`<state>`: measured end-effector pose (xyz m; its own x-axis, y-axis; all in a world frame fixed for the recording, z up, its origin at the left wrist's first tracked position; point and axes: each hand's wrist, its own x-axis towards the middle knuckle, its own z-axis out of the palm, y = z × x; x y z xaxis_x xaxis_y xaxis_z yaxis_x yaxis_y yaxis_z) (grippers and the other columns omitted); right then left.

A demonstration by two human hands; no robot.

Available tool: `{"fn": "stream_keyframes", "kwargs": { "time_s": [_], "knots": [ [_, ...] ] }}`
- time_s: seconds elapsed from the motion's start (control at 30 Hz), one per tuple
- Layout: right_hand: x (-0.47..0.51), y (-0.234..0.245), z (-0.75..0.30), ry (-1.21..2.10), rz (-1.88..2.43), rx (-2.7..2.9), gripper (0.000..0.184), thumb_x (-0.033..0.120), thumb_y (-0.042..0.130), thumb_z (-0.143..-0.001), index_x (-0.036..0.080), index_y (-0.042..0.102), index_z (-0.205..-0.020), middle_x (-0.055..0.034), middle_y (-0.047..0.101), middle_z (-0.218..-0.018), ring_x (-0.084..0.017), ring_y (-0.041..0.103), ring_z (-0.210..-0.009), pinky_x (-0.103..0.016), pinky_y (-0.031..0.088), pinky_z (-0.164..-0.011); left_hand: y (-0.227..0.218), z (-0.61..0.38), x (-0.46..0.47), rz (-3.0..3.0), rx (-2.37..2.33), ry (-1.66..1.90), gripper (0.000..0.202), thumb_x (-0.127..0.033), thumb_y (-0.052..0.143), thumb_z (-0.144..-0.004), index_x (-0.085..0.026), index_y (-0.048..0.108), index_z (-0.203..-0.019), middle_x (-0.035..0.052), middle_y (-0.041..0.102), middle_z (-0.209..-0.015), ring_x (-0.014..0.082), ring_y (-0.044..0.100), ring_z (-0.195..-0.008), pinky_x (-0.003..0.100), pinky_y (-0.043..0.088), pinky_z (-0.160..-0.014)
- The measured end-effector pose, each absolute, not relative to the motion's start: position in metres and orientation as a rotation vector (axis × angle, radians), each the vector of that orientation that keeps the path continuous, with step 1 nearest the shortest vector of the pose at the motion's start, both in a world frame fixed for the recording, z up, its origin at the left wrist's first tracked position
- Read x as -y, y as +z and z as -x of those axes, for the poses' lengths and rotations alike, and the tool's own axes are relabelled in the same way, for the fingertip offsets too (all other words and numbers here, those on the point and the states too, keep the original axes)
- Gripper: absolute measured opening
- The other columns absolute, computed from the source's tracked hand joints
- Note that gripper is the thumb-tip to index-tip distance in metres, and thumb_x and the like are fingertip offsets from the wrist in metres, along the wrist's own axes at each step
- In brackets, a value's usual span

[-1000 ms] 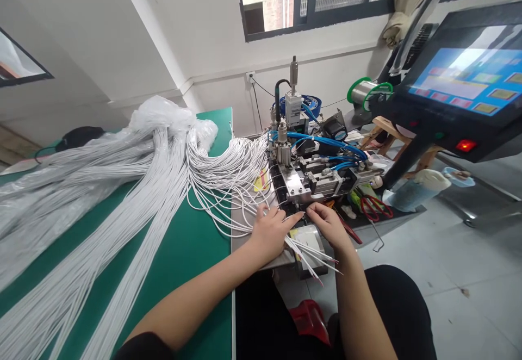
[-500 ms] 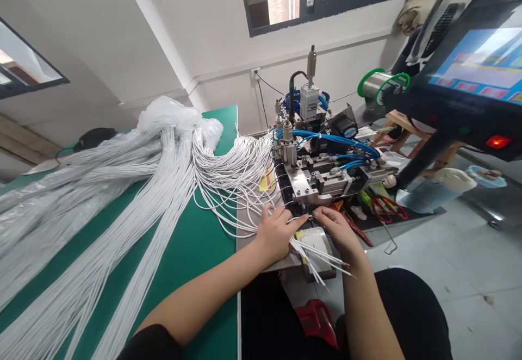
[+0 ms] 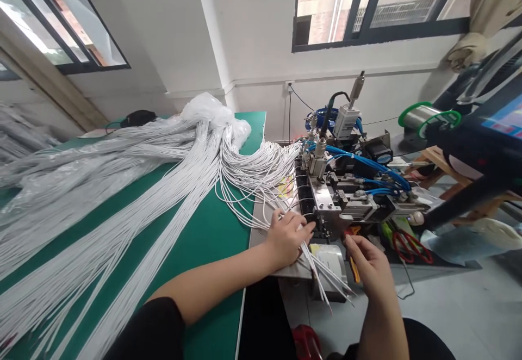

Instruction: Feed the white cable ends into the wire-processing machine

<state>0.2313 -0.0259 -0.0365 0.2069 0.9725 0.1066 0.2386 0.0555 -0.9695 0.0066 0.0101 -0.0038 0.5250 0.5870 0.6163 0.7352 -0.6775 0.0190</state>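
A few white wires (image 3: pixel 313 262) lie under the left hand (image 3: pixel 289 240) at the machine's near edge, their tips fanning out over a metal box (image 3: pixel 334 256). That hand's fingers curl loosely round them, with the forefinger reaching toward the machine (image 3: pixel 324 194). The right hand (image 3: pixel 369 256) is apart, to the right, thumb and forefinger close together; whether they pinch anything, I cannot tell. Good handling here probably means keeping the left grip light but steady, the tips even and uncrossed, and fingertips clear of the moving parts. Farther left, the long wire bundle (image 3: pixel 191 186) drapes across the green table (image 3: pixel 220 251), so slack matters.
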Motion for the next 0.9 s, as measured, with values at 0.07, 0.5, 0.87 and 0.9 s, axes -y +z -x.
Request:
{"fn": "stream_keyframes", "kwargs": {
  "time_s": [0.07, 0.5, 0.87, 0.9],
  "knots": [
    [0.034, -0.024, -0.230, 0.827, 1.367, 1.323, 0.031, 0.049, 0.064, -0.081, 0.018, 0.067, -0.080, -0.0049, 0.064, -0.074, -0.018, 0.058, -0.068, -0.026, 0.047, -0.060, -0.002, -0.004, -0.011, 2.545, 1.009, -0.914, 0.027, -0.031, 0.052, -0.095, -0.028, 0.061, -0.120, 0.0011, 0.066, -0.092, 0.0156, 0.058, -0.088, 0.039, 0.028, -0.088],
    [0.051, 0.014, -0.197, 0.646, 1.017, 1.881, 0.022, 0.021, 0.056, -0.091, 0.027, 0.072, -0.106, -0.0053, 0.072, -0.094, -0.020, 0.063, -0.086, -0.031, 0.051, -0.075, -0.002, -0.003, -0.013, 2.740, 0.764, -0.780, 0.040, -0.024, 0.028, -0.100, -0.013, 0.053, -0.129, 0.0005, 0.058, -0.068, 0.0127, 0.054, -0.062, 0.029, 0.036, -0.061],
    [0.047, 0.002, -0.194, 0.612, 1.244, 1.192, 0.015, 0.034, 0.067, -0.083, 0.021, 0.073, -0.085, -0.0072, 0.072, -0.088, -0.023, 0.066, -0.082, -0.034, 0.053, -0.074, 0.007, -0.002, -0.009, 2.751, 0.703, -1.024, 0.031, -0.028, 0.045, -0.097, -0.018, 0.059, -0.124, 0.0015, 0.067, -0.080, 0.0114, 0.062, -0.072, 0.027, 0.042, -0.064],
    [0.047, -0.001, -0.194, 0.624, 1.247, 1.118, 0.016, 0.035, 0.068, -0.082, 0.021, 0.073, -0.083, -0.0073, 0.073, -0.088, -0.023, 0.066, -0.082, -0.034, 0.053, -0.073, 0.007, -0.001, -0.008, 2.747, 0.680, -1.021, 0.030, -0.028, 0.047, -0.097, -0.018, 0.060, -0.122, -0.0003, 0.065, -0.073, 0.0105, 0.060, -0.067, 0.026, 0.040, -0.062]
  ]
}}
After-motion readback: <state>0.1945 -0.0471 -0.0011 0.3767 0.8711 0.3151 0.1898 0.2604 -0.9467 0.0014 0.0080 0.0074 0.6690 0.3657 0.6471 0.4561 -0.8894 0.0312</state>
